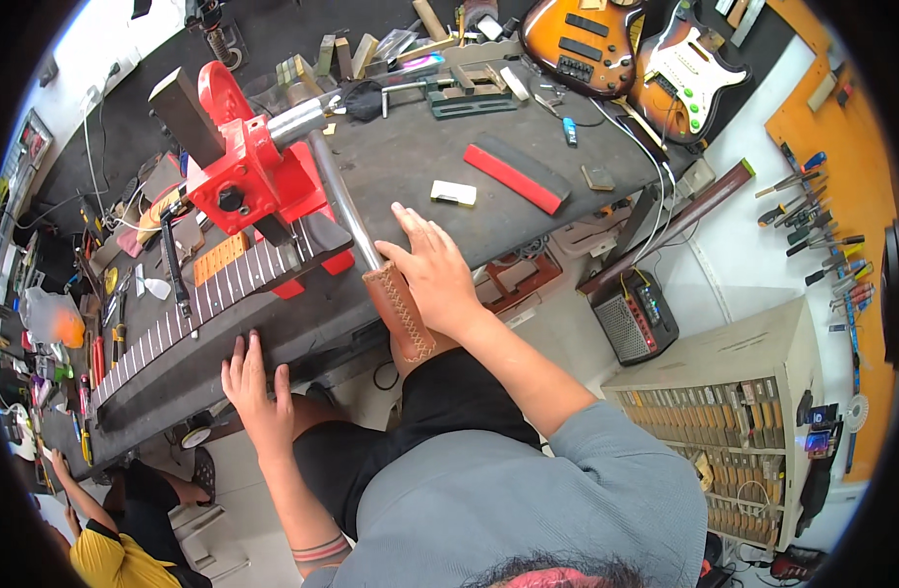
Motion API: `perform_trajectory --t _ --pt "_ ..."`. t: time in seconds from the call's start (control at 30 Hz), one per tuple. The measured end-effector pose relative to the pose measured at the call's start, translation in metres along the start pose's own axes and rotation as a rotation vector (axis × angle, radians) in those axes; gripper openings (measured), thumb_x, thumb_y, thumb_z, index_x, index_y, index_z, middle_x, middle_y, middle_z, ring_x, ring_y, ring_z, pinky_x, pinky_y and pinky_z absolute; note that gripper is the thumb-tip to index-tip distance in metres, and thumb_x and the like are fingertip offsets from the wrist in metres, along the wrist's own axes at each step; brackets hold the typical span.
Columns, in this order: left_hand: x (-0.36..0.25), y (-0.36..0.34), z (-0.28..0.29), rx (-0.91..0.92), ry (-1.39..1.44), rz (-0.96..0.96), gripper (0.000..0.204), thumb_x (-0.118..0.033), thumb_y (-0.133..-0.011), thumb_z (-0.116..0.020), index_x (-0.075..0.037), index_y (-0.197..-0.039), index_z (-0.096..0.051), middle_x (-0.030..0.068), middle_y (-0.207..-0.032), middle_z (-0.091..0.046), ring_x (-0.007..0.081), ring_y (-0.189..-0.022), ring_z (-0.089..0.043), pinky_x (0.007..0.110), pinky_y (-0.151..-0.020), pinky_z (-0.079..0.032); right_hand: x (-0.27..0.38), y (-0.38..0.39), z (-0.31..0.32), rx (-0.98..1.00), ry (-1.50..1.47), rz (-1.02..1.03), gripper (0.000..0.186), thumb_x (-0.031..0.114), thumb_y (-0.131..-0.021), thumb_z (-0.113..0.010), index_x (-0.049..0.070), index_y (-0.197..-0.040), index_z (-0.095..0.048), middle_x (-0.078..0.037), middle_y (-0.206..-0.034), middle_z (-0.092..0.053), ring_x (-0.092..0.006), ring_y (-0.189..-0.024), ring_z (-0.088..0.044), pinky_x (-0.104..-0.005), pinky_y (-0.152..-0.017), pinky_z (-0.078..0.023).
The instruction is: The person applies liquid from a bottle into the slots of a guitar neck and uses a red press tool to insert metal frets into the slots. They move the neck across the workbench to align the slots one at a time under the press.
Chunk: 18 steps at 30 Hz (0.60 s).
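A red arbor press point(236, 162) stands on the dark bench, its steel lever point(346, 201) slanting down toward me and ending in a stitched brown leather grip point(398, 316). Beneath the press lies a fretted guitar neck point(190, 312), reaching off to the lower left. My right hand point(430, 269) is beside the top of the leather grip, fingers stretched out and not wrapped round it; whether the thumb touches the lever I cannot tell. Near the bench's front edge, below the neck, my left hand point(258, 392) is open with fingers apart, holding nothing.
A red and black bar point(518, 174) and a small white block point(453, 193) lie right of the press. Farther back are a green vise point(474, 96) and two sunburst guitars point(686, 83). An amplifier point(633, 318) stands on the floor. Another person point(116, 557) works at lower left.
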<state>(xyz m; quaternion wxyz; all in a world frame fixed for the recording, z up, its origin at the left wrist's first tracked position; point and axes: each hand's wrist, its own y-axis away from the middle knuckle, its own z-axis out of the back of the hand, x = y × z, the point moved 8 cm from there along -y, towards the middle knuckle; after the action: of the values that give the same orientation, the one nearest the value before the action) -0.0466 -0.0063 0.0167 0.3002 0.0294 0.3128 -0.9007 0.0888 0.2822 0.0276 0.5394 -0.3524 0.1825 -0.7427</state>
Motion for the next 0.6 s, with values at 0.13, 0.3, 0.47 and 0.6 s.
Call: perform_trajectory --t 0.13,0.3,0.47,0.6 --pt "0.002 -0.007 0.008 0.052 0.047 0.003 0.049 -0.014 -0.107 -0.070 -0.005 -0.155 -0.064 0.0178 -0.153 -0.067 0.0355 -0.146 -0.058 0.053 -0.132 -0.030 -0.003 0.002 -0.001 0.029 0.021 0.016 0.057 0.026 -0.101 -0.070 0.008 -0.154 -0.064 -0.022 -0.155 -0.064 -0.0390 -0.152 -0.054 -0.0549 -0.128 -0.040" --pt "0.003 0.000 0.014 -0.170 0.278 0.073 0.054 -0.012 -0.104 -0.073 -0.007 -0.157 -0.063 0.0138 -0.155 -0.066 0.0331 -0.152 -0.055 0.056 -0.132 -0.031 -0.005 0.003 -0.006 0.031 -0.025 -0.011 0.074 0.028 -0.102 -0.070 0.005 -0.168 -0.046 -0.023 -0.157 -0.063 -0.0385 -0.150 -0.056 -0.0542 -0.128 -0.040" --pt "-0.001 0.001 0.000 0.092 -0.005 -0.006 0.056 -0.016 -0.107 -0.070 -0.006 -0.161 -0.059 0.0095 -0.164 -0.062 0.0329 -0.158 -0.050 0.056 -0.134 -0.027 0.002 0.002 0.002 -0.020 0.066 0.076 0.057 0.028 -0.102 -0.070 0.007 -0.154 -0.063 -0.021 -0.152 -0.066 -0.0388 -0.150 -0.056 -0.0556 -0.127 -0.041" --pt "-0.002 -0.003 0.007 0.173 0.006 0.007 0.054 -0.016 -0.108 -0.069 -0.007 -0.160 -0.060 0.0112 -0.165 -0.061 0.0341 -0.157 -0.051 0.052 -0.133 -0.031 -0.005 0.003 -0.008 0.047 0.058 0.057 0.048 0.027 -0.101 -0.070 0.009 -0.146 -0.069 -0.021 -0.159 -0.060 -0.0393 -0.153 -0.052 -0.0562 -0.126 -0.042"
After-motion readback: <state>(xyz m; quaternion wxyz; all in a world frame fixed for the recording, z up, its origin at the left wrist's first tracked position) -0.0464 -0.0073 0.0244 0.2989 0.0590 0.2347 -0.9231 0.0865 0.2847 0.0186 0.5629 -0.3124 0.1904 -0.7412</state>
